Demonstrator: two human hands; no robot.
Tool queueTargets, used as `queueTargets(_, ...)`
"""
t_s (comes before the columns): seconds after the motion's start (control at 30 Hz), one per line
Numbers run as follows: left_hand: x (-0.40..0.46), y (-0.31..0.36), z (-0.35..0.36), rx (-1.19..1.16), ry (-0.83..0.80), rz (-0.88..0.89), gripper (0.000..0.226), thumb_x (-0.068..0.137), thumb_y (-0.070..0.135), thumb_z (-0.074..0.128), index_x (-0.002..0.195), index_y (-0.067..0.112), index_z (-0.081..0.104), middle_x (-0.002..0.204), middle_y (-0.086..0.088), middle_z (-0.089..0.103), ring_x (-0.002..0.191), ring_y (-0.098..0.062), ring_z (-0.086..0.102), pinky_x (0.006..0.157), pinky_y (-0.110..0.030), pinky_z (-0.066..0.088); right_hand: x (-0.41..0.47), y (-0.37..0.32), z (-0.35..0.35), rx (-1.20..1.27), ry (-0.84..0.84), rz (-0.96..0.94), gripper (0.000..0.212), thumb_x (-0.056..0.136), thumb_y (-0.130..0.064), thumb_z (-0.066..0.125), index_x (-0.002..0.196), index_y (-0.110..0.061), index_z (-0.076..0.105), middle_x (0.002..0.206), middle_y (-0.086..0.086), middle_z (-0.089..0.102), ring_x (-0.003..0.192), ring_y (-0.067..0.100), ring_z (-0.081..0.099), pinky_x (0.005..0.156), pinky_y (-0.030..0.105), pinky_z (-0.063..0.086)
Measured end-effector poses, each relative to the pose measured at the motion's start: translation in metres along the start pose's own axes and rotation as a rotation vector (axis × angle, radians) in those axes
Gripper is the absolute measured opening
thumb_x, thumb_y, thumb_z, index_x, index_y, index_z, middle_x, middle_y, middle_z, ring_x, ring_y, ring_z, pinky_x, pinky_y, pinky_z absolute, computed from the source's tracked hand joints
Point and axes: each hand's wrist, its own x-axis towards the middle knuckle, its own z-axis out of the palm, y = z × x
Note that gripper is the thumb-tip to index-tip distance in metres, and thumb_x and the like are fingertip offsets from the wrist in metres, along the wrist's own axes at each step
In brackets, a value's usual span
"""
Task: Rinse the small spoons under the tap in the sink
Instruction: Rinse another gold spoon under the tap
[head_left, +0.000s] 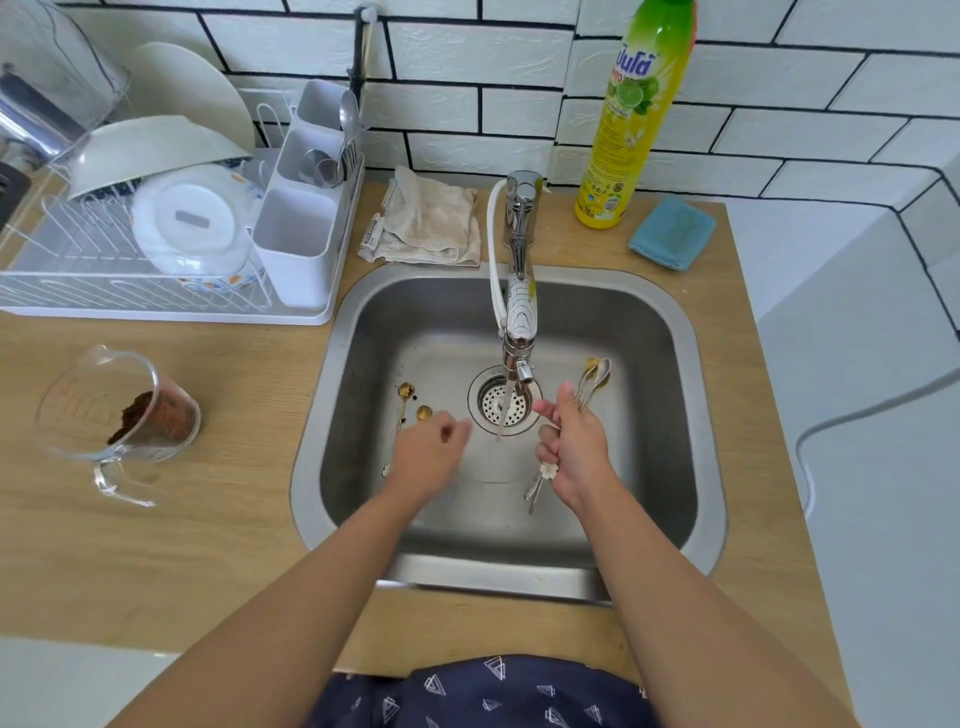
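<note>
Water runs from the chrome tap (519, 332) onto the drain (503, 402) of the steel sink (670, 415). My right hand (576, 447) is closed around a bunch of small spoons (597, 371), gold and silver bowls pointing up to the right of the stream, flower-tipped handles sticking out below the fist. Two gold small spoons (406, 391) lie on the sink floor at the left. My left hand (428, 454) hovers just over their handles, fingers loosely curled, holding nothing that I can see.
A dish rack (156, 291) with bowls and a cutlery holder stands at the back left. A glass measuring jug (117, 410) with brown residue lies on the wooden counter. Behind the sink are a cloth (431, 218), a yellow detergent bottle (628, 130) and a blue sponge (672, 234).
</note>
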Motion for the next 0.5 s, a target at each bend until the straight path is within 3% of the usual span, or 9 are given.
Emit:
queueTargets(0.07,0.016,-0.023,-0.009,0.171,0.03,-0.044,0.016,0.098,0.023,0.055,0.102,0.009,0.062,0.097,-0.01,0.065,0.091,-0.028,0.062,0.075,-0.033,0.046,-0.001,-0.002,-0.001,-0.025,0.017,0.03,0.026,0.104,-0.035,0.058,0.089,-0.014,0.055,0.073,-0.002,0.072,0.037,0.004,0.025,0.035,0.019,0.021)
queueTargets(0.13,0.026,-0.039,-0.011,0.358,-0.031,-0.077,0.021,0.097,0.013,0.049,0.115,0.004,0.056,0.113,-0.017,0.059,0.1,-0.034,0.059,0.081,-0.04,0.047,-0.003,-0.003,0.0,-0.005,-0.005,0.065,0.025,0.101,-0.033,0.062,0.085,-0.015,0.057,0.075,-0.002,0.073,0.035,0.004,0.024,0.034,0.019,0.02)
queueTargets(0.3,0.031,-0.043,-0.007,0.644,-0.09,-0.069,0.018,0.098,0.009,0.049,0.115,0.008,0.053,0.106,-0.013,0.06,0.089,-0.029,0.063,0.061,-0.034,0.045,-0.003,-0.006,0.002,0.084,-0.075,0.086,0.033,0.102,-0.032,0.059,0.072,-0.018,0.055,0.079,0.003,0.076,0.032,0.004,0.022,0.032,0.018,0.02)
queueTargets(0.4,0.03,-0.039,-0.006,0.671,-0.124,-0.074,0.019,0.098,0.006,0.045,0.115,0.007,0.054,0.107,-0.014,0.061,0.094,-0.031,0.064,0.064,-0.035,0.048,-0.002,-0.008,-0.002,0.124,-0.088,0.081,0.037,0.102,-0.032,0.058,0.069,-0.017,0.057,0.08,0.004,0.075,0.032,0.004,0.023,0.031,0.018,0.021)
queueTargets(0.5,0.031,-0.031,-0.006,0.625,-0.173,-0.029,0.024,0.099,0.005,0.045,0.117,0.008,0.06,0.112,-0.014,0.063,0.099,-0.029,0.063,0.081,-0.039,0.056,0.0,-0.008,-0.005,0.108,-0.077,0.077,0.034,0.102,-0.034,0.06,0.072,-0.017,0.058,0.084,0.004,0.075,0.033,0.005,0.023,0.032,0.019,0.021)
